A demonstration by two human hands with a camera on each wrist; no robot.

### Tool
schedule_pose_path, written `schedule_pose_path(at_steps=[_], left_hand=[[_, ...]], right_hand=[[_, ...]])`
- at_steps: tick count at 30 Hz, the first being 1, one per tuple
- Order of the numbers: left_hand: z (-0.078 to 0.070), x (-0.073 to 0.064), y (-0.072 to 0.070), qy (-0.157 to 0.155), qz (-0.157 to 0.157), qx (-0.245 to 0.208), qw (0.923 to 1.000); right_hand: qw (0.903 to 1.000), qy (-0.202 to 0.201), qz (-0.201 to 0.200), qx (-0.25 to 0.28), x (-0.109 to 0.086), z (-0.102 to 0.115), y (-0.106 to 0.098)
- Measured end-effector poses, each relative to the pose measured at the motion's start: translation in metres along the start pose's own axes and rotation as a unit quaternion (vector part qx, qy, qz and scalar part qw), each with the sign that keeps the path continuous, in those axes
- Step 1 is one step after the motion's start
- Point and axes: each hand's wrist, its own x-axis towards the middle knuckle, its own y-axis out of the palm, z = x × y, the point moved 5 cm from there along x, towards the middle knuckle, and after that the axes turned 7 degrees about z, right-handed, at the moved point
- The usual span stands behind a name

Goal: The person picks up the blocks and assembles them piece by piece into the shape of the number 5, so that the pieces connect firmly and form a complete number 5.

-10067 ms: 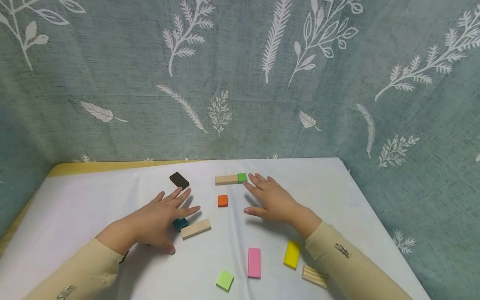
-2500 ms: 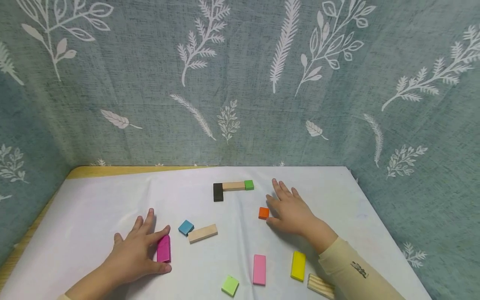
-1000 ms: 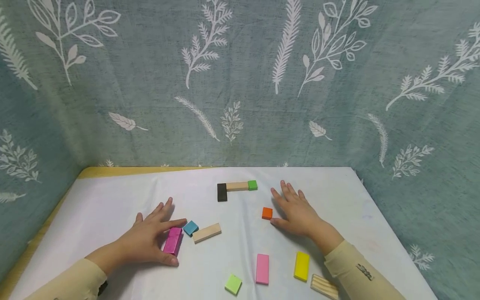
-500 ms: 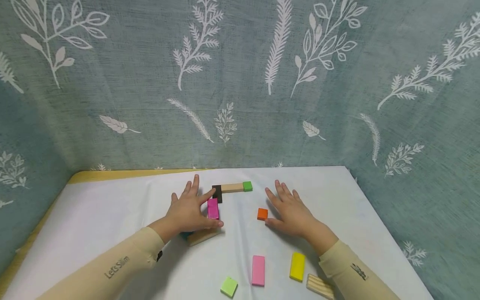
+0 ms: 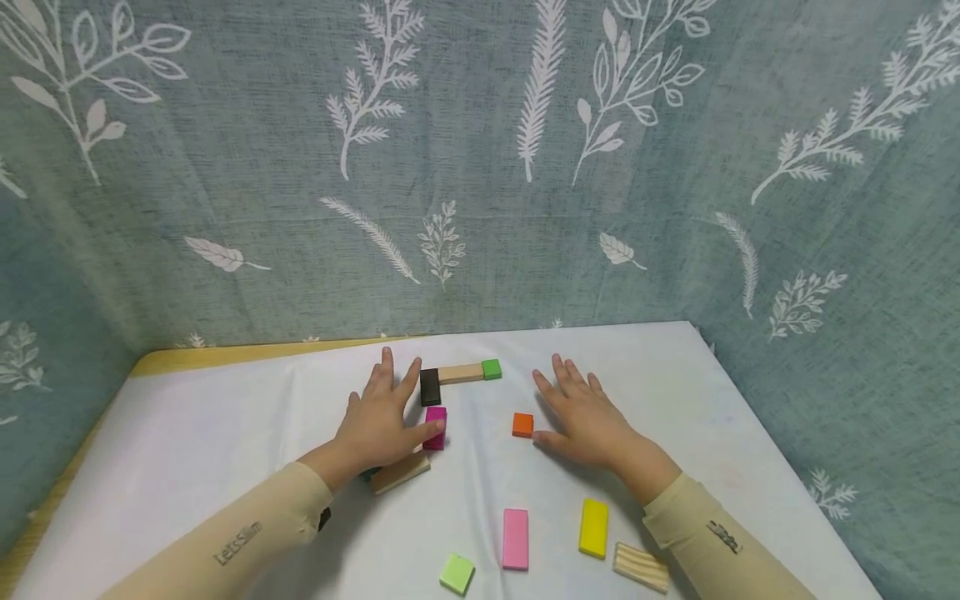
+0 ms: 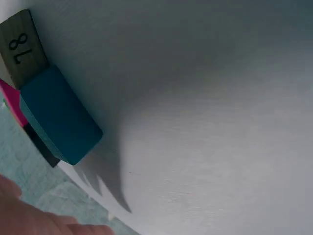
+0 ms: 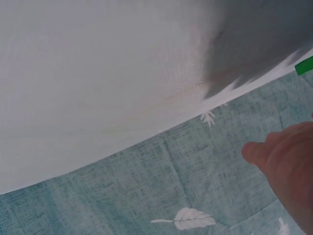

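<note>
In the head view my left hand (image 5: 378, 427) is spread above the left-centre of the cloth. Its thumb overlaps a magenta block (image 5: 434, 415), while the index finger points up beside a black block (image 5: 430, 387). The magenta block stands just below the black one, which adjoins a row of a plain wooden block (image 5: 461, 373) and a green cube (image 5: 491, 369). Under the left hand lie another wooden block (image 5: 401, 473), marked 18 in the left wrist view, and a teal block (image 6: 61, 115). My right hand (image 5: 588, 421) has fingers spread, its thumb tip beside an orange block (image 5: 522, 425).
Nearer the front lie a light green block (image 5: 457, 574), a pink block (image 5: 515, 539), a yellow block (image 5: 593, 528) and a striped wooden block (image 5: 641, 567). A patterned grey-green curtain (image 5: 480, 267) stands behind the white cloth (image 5: 225, 417).
My left hand has carried the magenta block from the left to below the black block, and its index finger has since lifted off. Earlier, the black block joined the row and the orange block shifted right.
</note>
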Motion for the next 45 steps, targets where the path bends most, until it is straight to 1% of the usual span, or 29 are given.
schedule_pose_path(at_steps=[3,6,9,11,14,18,21,26,34,37,40,45], left_hand=[[-0.007,0.008,-0.001,0.007,-0.005,-0.01,0.9999],[-0.009,0.014,0.001,-0.001,0.007,-0.003,1.0],[-0.006,0.018,0.003,-0.012,0.02,-0.002,0.9997],[-0.004,0.018,0.003,-0.016,0.024,-0.004,0.9996],[-0.001,0.018,0.004,-0.012,0.027,-0.009,0.9995],[-0.001,0.018,0.005,-0.001,0.033,-0.011,0.9994],[-0.001,0.017,0.007,0.001,0.042,-0.009,0.9991],[-0.002,0.016,0.009,0.007,0.049,0.002,0.9988],[-0.002,0.014,0.008,0.015,0.053,0.01,0.9984],[-0.001,0.014,0.009,0.012,0.056,0.008,0.9983],[-0.002,0.015,0.009,0.009,0.053,0.013,0.9985],[-0.003,0.015,0.011,-0.004,0.048,0.024,0.9985]], right_hand=[[1.0,-0.001,-0.004,0.003,-0.002,-0.001,0.0],[1.0,-0.002,-0.004,0.005,-0.002,-0.002,0.001],[1.0,0.0,0.002,0.008,-0.002,-0.002,0.001],[1.0,0.001,0.004,0.006,-0.002,-0.003,0.001],[1.0,0.002,0.001,0.001,-0.001,-0.003,0.001],[1.0,0.005,-0.001,0.0,-0.001,-0.003,0.0],[1.0,0.008,0.002,0.0,0.0,-0.003,0.0],[1.0,0.008,0.003,-0.001,0.0,-0.001,0.002],[1.0,-0.008,0.003,0.002,0.002,0.006,0.002],[0.9999,-0.008,0.014,-0.005,0.004,0.01,0.003],[0.9996,-0.013,0.018,-0.015,0.004,0.015,0.003],[0.999,-0.008,0.023,-0.037,0.008,0.021,0.005]])
